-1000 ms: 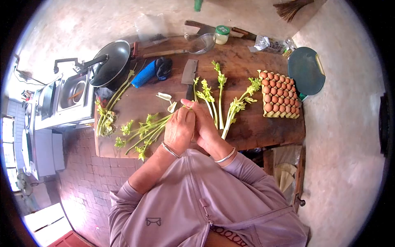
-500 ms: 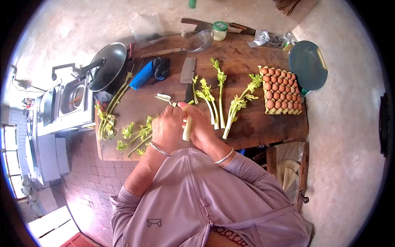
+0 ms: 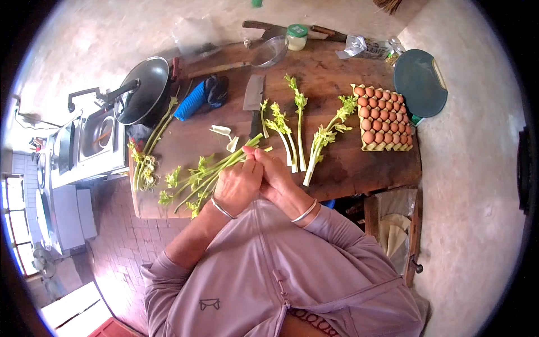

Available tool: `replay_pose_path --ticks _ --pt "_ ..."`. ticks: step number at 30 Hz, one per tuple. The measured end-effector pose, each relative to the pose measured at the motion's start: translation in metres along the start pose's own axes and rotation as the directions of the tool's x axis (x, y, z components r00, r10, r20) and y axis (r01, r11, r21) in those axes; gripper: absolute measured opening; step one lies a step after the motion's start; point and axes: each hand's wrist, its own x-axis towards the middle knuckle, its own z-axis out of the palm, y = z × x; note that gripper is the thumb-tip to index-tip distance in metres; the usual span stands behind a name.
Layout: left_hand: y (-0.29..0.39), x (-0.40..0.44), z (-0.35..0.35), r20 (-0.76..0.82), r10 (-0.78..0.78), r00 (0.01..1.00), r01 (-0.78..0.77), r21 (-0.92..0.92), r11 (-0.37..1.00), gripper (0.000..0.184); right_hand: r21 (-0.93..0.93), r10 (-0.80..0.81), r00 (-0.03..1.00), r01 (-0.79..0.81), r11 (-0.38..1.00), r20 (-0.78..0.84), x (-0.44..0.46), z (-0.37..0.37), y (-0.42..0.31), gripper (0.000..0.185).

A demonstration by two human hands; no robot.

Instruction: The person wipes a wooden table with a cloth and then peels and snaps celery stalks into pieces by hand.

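Note:
My left hand point(image 3: 238, 183) and my right hand point(image 3: 276, 173) are closed together at the table's near edge, fingertips meeting. Between them is a celery stalk point(image 3: 268, 149), mostly hidden, with a pale green end showing past the fingers. Beside and behind my left hand lies a bunch of celery point(image 3: 209, 178), leaves to the left and cut ends toward the cleaver handle. Two pale celery scraps, one curled point(image 3: 221, 130) and one shorter point(image 3: 232, 145), rest beyond it. Right of my hands, several leafy celery stalks point(image 3: 320, 147) lie apart. A cleaver point(image 3: 254, 93) points away from me.
An egg tray point(image 3: 384, 149) stands at the right, near a dark round board point(image 3: 420, 83) against the wall. A wok point(image 3: 145, 92), a blue mesh item point(image 3: 192, 102) and rooty celery point(image 3: 146, 171) are at the left. A strainer point(image 3: 268, 51) and a green-lidded jar point(image 3: 297, 38) sit at the back.
Both hands have drawn slightly toward me and turned, hiding most of the stalk seen between them before. The bunch's cut ends and the second scrap now show more fully.

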Motion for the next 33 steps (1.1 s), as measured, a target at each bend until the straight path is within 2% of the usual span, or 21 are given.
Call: replay_pose_path --ticks 2,4,6,7,8,9,10,12,14,16,18,19,24,26,29,30,31,33 --pt "0.0 -0.01 -0.002 -0.02 0.041 0.999 -0.041 0.012 0.999 0.01 0.012 0.028 1.0 -0.027 1.0 -0.011 0.0 -0.006 0.005 0.028" --pt "-0.002 -0.016 -0.006 -0.04 0.081 0.996 -0.08 0.03 0.996 0.009 0.052 -0.061 0.995 0.057 0.997 0.074 0.003 -0.003 0.006 0.03" --pt "-0.008 -0.016 -0.012 -0.095 -0.066 0.993 0.07 0.04 0.997 0.008 0.062 -0.06 0.996 0.056 0.997 0.071 -0.007 0.008 0.005 0.031" --pt "-0.013 -0.016 -0.014 -0.108 -0.161 0.981 0.165 0.035 0.986 0.006 0.11 -0.007 0.996 -0.002 0.994 0.085 -0.013 0.015 0.004 0.03" --pt "-0.015 -0.014 -0.016 -0.112 -0.162 0.98 0.167 0.04 0.985 0.006 0.156 0.043 0.994 -0.059 0.986 0.102 -0.017 0.019 0.005 0.029" --pt "-0.016 -0.013 -0.021 -0.186 -0.181 0.966 0.183 -0.009 0.983 0.01 0.151 0.046 0.993 -0.062 0.987 0.107 -0.018 0.019 0.007 0.029" --pt "-0.017 -0.013 -0.023 -0.259 -0.206 0.944 0.198 -0.059 0.979 0.014 0.095 0.033 0.986 -0.048 0.994 0.162 -0.02 0.019 0.009 0.028" --pt "-0.018 -0.017 -0.019 -0.266 -0.189 0.945 0.2 0.013 0.98 0.017 -0.009 0.014 0.962 -0.011 1.0 0.274 -0.023 0.018 0.012 0.026" --pt "-0.012 -0.019 -0.023 -0.264 -0.221 0.939 0.212 -0.06 0.975 0.018 -0.007 0.041 0.975 -0.04 0.999 0.219 -0.021 0.013 0.018 0.024" --pt "-0.001 -0.021 -0.025 -0.228 -0.209 0.951 0.204 -0.046 0.978 0.016 -0.008 0.064 0.986 -0.063 0.998 0.155 -0.02 0.006 0.018 0.022" --pt "0.008 -0.027 -0.019 -0.136 -0.094 0.986 0.093 -0.018 0.996 0.009 -0.045 -0.02 0.996 0.024 0.999 0.087 -0.011 0.003 0.012 0.02" --pt "0.011 -0.031 -0.016 -0.099 -0.053 0.994 0.046 -0.066 0.997 0.009 0.032 -0.072 0.981 0.068 0.997 0.18 -0.004 -0.001 0.013 0.021" --pt "0.019 -0.04 -0.022 -0.058 -0.081 0.995 0.078 -0.059 0.995 0.009 -0.007 -0.051 0.994 0.052 0.999 0.095 -0.009 0.003 0.013 0.02" --pt "0.018 -0.047 -0.023 -0.046 -0.08 0.996 0.078 -0.061 0.995 0.008 0.053 -0.067 0.979 0.058 0.997 0.192 -0.005 -0.002 0.016 0.02" --pt "0.015 -0.053 -0.023 -0.031 -0.158 0.987 0.156 -0.066 0.986 0.009 0.033 -0.083 0.976 0.078 0.996 0.202 -0.002 -0.001 0.021 0.024" --pt "0.011 -0.05 -0.024 -0.146 -0.213 0.966 0.2 -0.103 0.974 0.009 0.033 -0.082 0.976 0.077 0.997 0.202 -0.006 0.004 0.02 0.024" --pt "0.007 -0.047 -0.024 -0.256 -0.268 0.929 0.238 -0.145 0.96 0.009 0.03 -0.016 0.981 0.011 0.999 0.191 -0.011 0.009 0.018 0.026" --pt "-0.004 -0.045 -0.021 -0.255 -0.309 0.916 0.288 -0.117 0.95 0.008 0.072 0.078 0.982 -0.092 0.993 0.172 -0.027 0.027 0.016 0.032"
